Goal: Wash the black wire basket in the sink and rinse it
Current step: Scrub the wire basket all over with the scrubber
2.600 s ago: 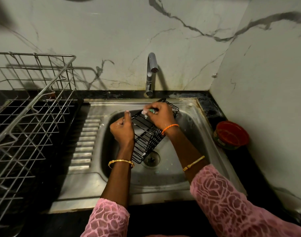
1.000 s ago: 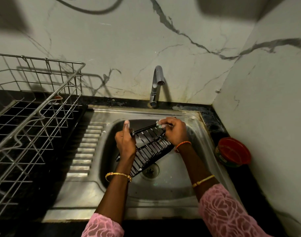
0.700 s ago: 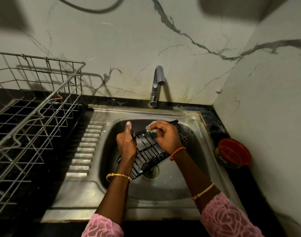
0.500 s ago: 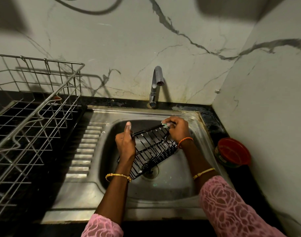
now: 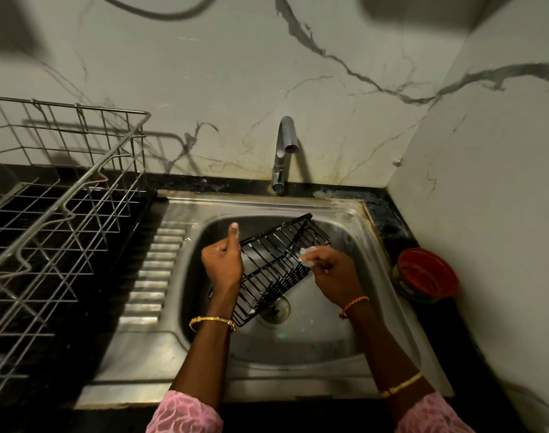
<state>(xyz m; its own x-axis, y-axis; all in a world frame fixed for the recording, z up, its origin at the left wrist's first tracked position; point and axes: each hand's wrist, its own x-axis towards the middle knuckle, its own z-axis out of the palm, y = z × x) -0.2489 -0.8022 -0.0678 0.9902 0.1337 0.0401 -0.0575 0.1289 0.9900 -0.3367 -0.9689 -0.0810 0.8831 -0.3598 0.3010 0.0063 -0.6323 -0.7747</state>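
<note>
The black wire basket [image 5: 276, 264] hangs tilted over the steel sink [image 5: 301, 345], its low end near the drain [image 5: 274, 309]. White suds streak some wires. My left hand [image 5: 223, 264] grips the basket's left rim, thumb pointing up. My right hand [image 5: 332, 273] is closed on a small pale-green soapy scrubber [image 5: 306, 253] pressed against the basket's right side. The tap [image 5: 282, 151] stands behind the bowl with no water running.
A large steel wire dish rack [image 5: 57, 207] fills the black counter on the left. A round red-lidded container [image 5: 426, 276] sits on the counter at the right, close to the marble side wall. The ribbed drainboard [image 5: 151, 273] lies between rack and bowl.
My right hand with the scrubber slid from the basket's far top edge down along its right side. The left hand kept its grip, and the basket stayed tilted over the drain.
</note>
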